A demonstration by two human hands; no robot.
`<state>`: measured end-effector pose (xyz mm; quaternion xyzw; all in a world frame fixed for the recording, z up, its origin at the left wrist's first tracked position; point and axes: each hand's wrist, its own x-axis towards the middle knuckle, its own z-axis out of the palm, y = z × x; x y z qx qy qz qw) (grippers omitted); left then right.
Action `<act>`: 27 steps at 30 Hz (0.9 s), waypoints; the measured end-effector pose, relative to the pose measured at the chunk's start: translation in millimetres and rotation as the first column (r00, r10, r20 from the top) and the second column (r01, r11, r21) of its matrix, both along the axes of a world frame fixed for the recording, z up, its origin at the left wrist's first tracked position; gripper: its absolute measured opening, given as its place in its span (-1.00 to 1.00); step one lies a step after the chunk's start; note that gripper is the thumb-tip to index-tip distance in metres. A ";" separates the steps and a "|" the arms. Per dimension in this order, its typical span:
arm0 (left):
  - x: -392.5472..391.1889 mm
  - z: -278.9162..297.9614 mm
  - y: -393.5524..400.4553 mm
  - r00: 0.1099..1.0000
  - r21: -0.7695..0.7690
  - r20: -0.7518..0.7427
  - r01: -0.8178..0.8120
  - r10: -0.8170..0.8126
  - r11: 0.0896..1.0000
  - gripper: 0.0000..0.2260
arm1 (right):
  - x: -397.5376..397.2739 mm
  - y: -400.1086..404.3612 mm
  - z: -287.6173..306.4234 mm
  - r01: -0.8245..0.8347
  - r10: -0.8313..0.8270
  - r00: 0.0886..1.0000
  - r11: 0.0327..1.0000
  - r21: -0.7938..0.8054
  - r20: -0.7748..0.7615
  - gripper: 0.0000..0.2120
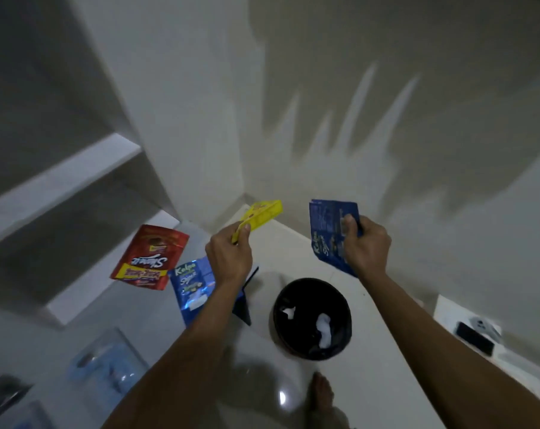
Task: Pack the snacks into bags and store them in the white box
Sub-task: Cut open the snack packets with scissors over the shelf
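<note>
My left hand (230,255) pinches one end of a yellow snack box (262,213), held in the air above the floor. A dark blue snack packet (329,230) is gripped along its right side by my right hand (366,246), also raised. On the white surface at the left lie a red snack packet (149,257) and a lighter blue snack packet (189,286), the latter partly hidden by my left forearm. No white box can be made out.
A round black bin (312,318) with white scraps inside stands on the floor below my hands. A clear container with blue contents (107,362) sits at the lower left. White shelves (61,181) rise at the left. A dark phone (474,337) lies at the right. A bare foot (322,394) shows below.
</note>
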<state>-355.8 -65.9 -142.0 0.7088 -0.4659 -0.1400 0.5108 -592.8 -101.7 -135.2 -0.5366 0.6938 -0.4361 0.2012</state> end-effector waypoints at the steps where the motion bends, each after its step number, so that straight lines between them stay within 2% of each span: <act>1: -13.7 -11.1 -0.9 1.000 0.043 0.016 -0.005 0.005 0.999 -0.81 | -11.0 1.4 -16.1 0.003 -0.002 1.000 0.999 0.046 -0.015 -0.70; 5: -65.4 -64.7 -2.6 0.999 0.175 0.026 0.020 -0.025 0.984 -0.68 | -50.7 7.4 -73.4 0.041 -0.035 0.999 0.968 0.249 -0.030 -0.68; 8: -100.5 -98.8 -5.4 0.997 0.306 0.074 0.014 -0.039 0.952 -0.71 | -73.9 7.0 -111.9 0.037 -0.022 0.999 0.918 0.395 -0.043 -0.69; 12: -140.5 -132.4 -7.5 0.999 0.420 0.012 0.027 -0.035 0.907 -0.66 | -88.5 3.2 -149.2 0.055 -0.046 0.998 0.823 0.566 -0.030 -0.67; 15: -159.8 -160.6 -16.5 0.999 0.547 -0.044 0.026 -0.002 0.836 -0.65 | -90.0 -4.6 -167.9 0.041 -0.023 0.999 0.789 0.613 -0.037 -0.64; 18: -173.1 -175.1 -29.2 0.992 0.629 -0.120 0.053 0.029 0.775 -0.70 | -86.2 -15.8 -190.4 0.001 0.016 1.000 0.751 0.661 -0.020 -0.70; 20: -178.2 -172.3 -36.1 0.977 0.663 -0.195 0.071 0.080 0.745 -0.57 | -83.6 -21.4 -200.2 -0.049 0.075 0.997 0.711 0.702 -0.006 -0.62; 23: -173.4 -166.7 -36.8 0.986 0.684 -0.155 0.062 0.061 0.727 -0.53 | -84.6 -27.1 -203.5 -0.084 0.137 0.991 0.682 0.727 -0.014 -0.54; 27: -144.6 -151.9 -26.8 0.993 0.700 -0.110 0.045 0.045 0.712 -0.55 | -82.7 -31.6 -190.3 -0.128 0.199 0.980 0.669 0.732 -0.010 -0.61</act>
